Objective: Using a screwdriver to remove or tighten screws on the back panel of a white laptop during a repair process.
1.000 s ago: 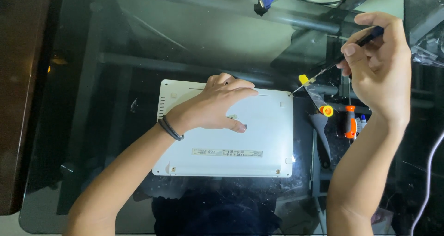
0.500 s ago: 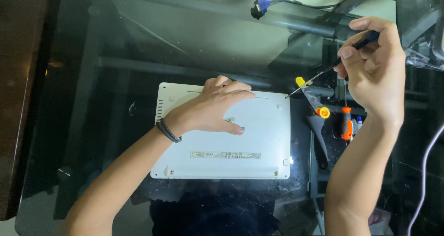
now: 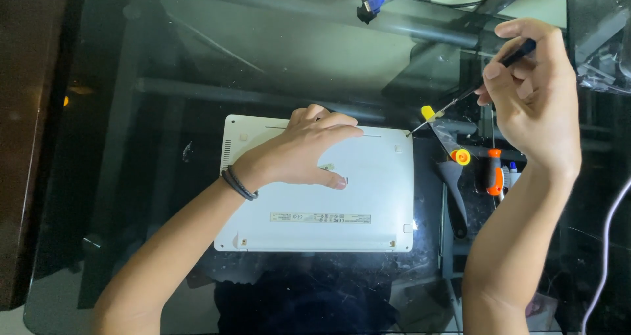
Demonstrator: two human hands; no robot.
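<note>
A white laptop (image 3: 368, 197) lies upside down on a dark glass table (image 3: 197, 59). My left hand (image 3: 299, 151) rests flat on its base, fingers spread, a dark band on the wrist. My right hand (image 3: 536, 98) grips a thin dark-handled screwdriver (image 3: 460, 102) at a slant. Its tip meets the laptop's far right corner.
Right of the laptop lie several small tools: a yellow-tipped one (image 3: 428, 113), an orange-handled screwdriver (image 3: 493, 174) and a dark pry tool (image 3: 455, 190). A blue cable plug (image 3: 371, 3) lies at the far edge. Clear plastic packaging (image 3: 601, 46) sits at top right, a pale cable (image 3: 608, 243) at right.
Both hands stay in place with the screwdriver on the same corner. Only the view has shifted slightly.
</note>
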